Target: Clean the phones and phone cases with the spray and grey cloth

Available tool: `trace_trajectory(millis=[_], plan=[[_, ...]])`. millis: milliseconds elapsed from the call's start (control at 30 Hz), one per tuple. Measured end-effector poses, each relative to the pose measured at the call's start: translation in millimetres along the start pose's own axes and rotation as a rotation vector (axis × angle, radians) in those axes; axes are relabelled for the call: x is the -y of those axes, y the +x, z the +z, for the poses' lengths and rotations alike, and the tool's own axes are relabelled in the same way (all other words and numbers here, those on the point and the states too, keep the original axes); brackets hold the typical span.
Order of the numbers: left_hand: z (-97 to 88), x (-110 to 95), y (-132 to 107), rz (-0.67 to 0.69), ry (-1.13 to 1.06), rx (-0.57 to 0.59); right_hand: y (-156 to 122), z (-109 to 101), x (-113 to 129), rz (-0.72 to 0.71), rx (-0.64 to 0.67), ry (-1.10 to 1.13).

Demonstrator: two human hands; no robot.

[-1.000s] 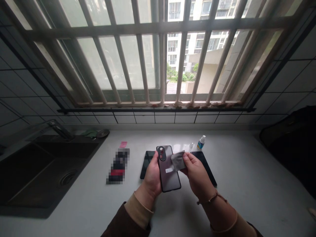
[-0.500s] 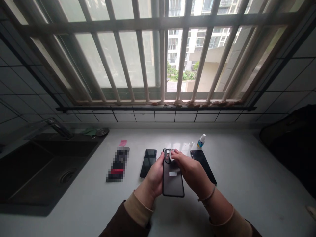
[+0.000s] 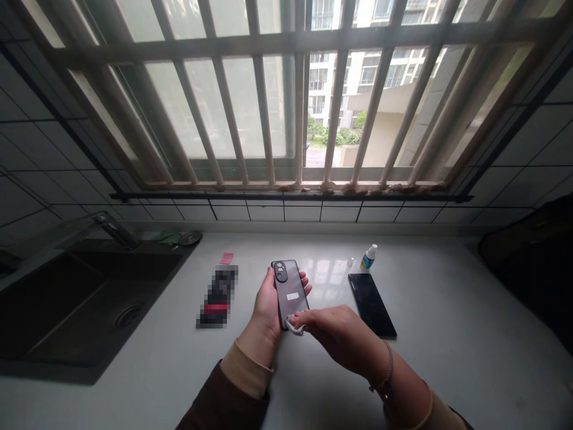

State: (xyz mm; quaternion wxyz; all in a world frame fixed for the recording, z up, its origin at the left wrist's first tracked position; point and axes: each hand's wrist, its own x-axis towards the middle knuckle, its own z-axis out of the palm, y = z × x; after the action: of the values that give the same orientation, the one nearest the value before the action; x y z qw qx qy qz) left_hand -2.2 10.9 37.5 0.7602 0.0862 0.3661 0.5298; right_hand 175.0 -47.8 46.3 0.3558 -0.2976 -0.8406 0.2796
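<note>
1. Left hand (image 3: 267, 313): fingers closed around a phone (image 3: 290, 289) in a dark case, held above the white countertop (image 3: 452, 382), camera end pointing away from the person.
2. Right hand (image 3: 342, 334): fingertips pinch a gray cloth (image 3: 294, 326) against the phone's lower end.
3. Second phone (image 3: 371, 304): lies flat on the countertop, right of the hands.
4. Small bottle (image 3: 369, 258): stands upright beyond the second phone.

A dusky plum-grey phone case (image 3: 290, 298) with a black camera bump (image 3: 280, 270) and a small white label (image 3: 292, 296) rests in the left hand (image 3: 267, 310), a pale grey cloth (image 3: 295, 326) pinched by the right hand (image 3: 338, 333). Right of the hands, a glossy black phone (image 3: 371, 304) and a white bottle (image 3: 369, 257) with a blue label stand out on a pale grey counter (image 3: 447, 286). Left of them lies a pink note (image 3: 226, 258). A dark brown sleeve (image 3: 219, 400) ends in a beige cuff (image 3: 245, 371).
</note>
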Motion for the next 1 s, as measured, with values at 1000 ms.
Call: trace_trajectory(millis=[1000], plan=[[4.9,-0.8,-4.8,0.02,-0.035,0.005,1.2,13.5,14.5,-0.172,0.05,-0.007]])
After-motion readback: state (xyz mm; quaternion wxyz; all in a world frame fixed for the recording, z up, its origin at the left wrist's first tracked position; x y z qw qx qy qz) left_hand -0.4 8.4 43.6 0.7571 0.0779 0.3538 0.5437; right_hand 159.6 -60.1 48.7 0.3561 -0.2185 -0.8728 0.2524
